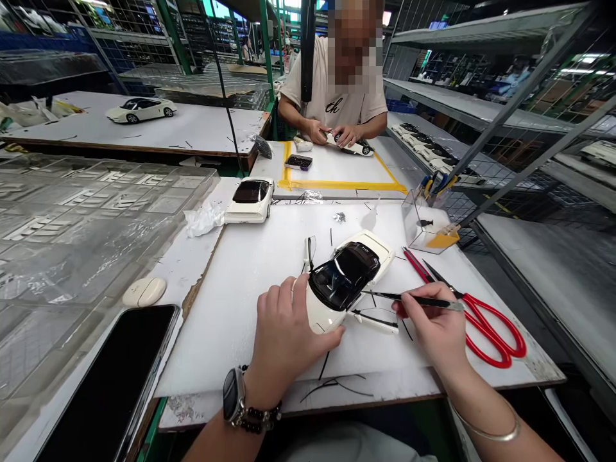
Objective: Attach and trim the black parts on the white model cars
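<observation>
A white model car (356, 260) with a black roof stands on the white work board (231, 333), both its doors swung out. My left hand (289, 317) is wrapped over the car's front end and grips it. Between the thumb and fingers of my right hand (436, 321) is a pair of dark tweezers (418, 299), whose tips reach the car's side by the open door (378, 321). Just right of that hand lie red-handled scissors (491, 327). A red, pen-like tool (416, 264) rests beside the blades. Thin black strips are scattered on the board.
Another white model car (250, 200) stands at the board's far left. A clear tool holder (426, 224) is at the far right. To my left lie a phone (110, 385), an earbud case (144, 292) and plastic trays (96, 212). Opposite, a co-worker (337, 102) handles a model car.
</observation>
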Motion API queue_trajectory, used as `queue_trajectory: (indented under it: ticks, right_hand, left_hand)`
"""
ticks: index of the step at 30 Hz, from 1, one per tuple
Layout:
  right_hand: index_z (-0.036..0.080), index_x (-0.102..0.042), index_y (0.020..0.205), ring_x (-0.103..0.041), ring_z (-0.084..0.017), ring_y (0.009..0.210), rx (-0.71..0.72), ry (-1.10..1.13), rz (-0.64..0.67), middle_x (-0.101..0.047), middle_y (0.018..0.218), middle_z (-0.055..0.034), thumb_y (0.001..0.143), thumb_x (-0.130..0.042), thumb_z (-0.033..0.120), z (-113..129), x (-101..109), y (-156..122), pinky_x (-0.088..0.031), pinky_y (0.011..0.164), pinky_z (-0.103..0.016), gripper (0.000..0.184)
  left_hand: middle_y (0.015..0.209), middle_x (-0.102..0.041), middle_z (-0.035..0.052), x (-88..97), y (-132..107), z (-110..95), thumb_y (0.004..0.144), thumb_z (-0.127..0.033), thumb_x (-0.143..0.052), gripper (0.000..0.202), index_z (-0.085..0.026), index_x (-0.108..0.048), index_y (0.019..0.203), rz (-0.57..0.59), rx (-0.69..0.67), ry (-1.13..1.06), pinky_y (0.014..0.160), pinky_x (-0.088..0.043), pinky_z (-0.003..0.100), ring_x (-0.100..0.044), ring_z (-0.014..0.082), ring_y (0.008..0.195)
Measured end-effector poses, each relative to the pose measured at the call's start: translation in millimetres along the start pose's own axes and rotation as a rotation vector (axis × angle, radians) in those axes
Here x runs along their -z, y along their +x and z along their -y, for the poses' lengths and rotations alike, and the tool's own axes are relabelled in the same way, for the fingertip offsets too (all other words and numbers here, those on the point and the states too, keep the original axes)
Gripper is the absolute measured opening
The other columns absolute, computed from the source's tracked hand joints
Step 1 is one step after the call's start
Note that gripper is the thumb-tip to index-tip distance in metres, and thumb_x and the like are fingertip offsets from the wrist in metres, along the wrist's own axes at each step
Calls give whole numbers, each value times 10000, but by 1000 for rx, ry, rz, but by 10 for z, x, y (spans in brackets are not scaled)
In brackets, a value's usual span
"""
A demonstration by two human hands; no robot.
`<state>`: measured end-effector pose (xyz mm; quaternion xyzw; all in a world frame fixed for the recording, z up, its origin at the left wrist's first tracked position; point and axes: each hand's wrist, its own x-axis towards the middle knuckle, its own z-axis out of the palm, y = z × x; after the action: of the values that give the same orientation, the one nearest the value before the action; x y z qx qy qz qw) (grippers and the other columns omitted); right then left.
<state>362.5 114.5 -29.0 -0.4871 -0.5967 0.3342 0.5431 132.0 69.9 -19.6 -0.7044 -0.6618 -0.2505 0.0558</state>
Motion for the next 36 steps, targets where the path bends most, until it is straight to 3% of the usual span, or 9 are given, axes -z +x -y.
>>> queue_trajectory:
  ticks: [7,11,15,19,22,24,28,32,36]
  right_hand:
    - [203,-429,857,-571,-109,544,-220,235,24,-639,667,-13,810,-684,306,15,11,-11,-497,524,-214,279]
    - [211,-397,841,-516,-87,504,-332,405,-10,-622,622,-1,782,-689,279,130,60,3,-449,494,-172,305]
    - [211,-396,823,-495,-83,487,-480,523,-44,-602,595,4,708,-730,267,189,56,43,-430,470,-158,357]
    - [206,-437,822,-554,-107,545,-639,597,-64,-559,598,18,656,-764,259,140,18,59,-452,455,-160,371]
    - [202,-444,818,-577,-111,567,-652,609,-64,-521,591,34,669,-757,258,92,10,45,-477,464,-164,352]
    - [202,-438,821,-576,-100,567,-650,614,-72,-509,585,43,673,-758,260,71,20,36,-481,472,-152,358]
    - [202,-417,811,-575,-93,579,-643,617,-58,-503,574,45,691,-754,276,52,37,37,-481,478,-129,366]
    - [211,-413,802,-579,-109,586,-603,603,-44,-498,590,43,714,-740,275,45,41,55,-501,483,-160,344]
    - [217,-437,842,-552,-112,534,-510,562,-64,-550,602,26,740,-719,276,114,117,116,-445,429,-170,306]
  left_hand:
    - [1122,-619,154,-2,10,7,625,-650,-707,885,-97,-463,1270,43,16,8,836,-443,469,-561,312,941]
    - [1201,-601,156,136,52,48,648,-746,-633,913,-134,-436,1297,132,30,-96,894,-438,509,-554,343,1066]
    - [1290,-555,112,338,306,32,847,-510,-571,493,-194,-507,1220,114,-51,-255,990,-410,471,-484,297,1214]
    - [1174,-616,51,326,707,-44,834,-197,-550,268,-215,-599,1097,168,-265,-336,995,-409,417,-524,231,1140]
    - [1144,-624,40,188,921,-97,808,-168,-566,198,-237,-666,965,311,-488,-403,1000,-410,403,-535,221,1120]
    - [1147,-619,40,110,983,-126,798,-171,-586,174,-241,-684,924,353,-549,-450,1011,-404,393,-529,215,1131]
    - [1148,-614,27,30,980,-169,771,-154,-625,180,-247,-701,905,332,-575,-448,1016,-392,386,-514,213,1147]
    - [1085,-649,18,-52,942,-176,831,-179,-583,144,-247,-709,837,250,-623,-438,1002,-393,385,-526,208,1126]
    - [974,-682,15,-119,912,-152,859,-204,-582,154,-248,-717,800,181,-618,-490,985,-403,370,-554,196,1066]
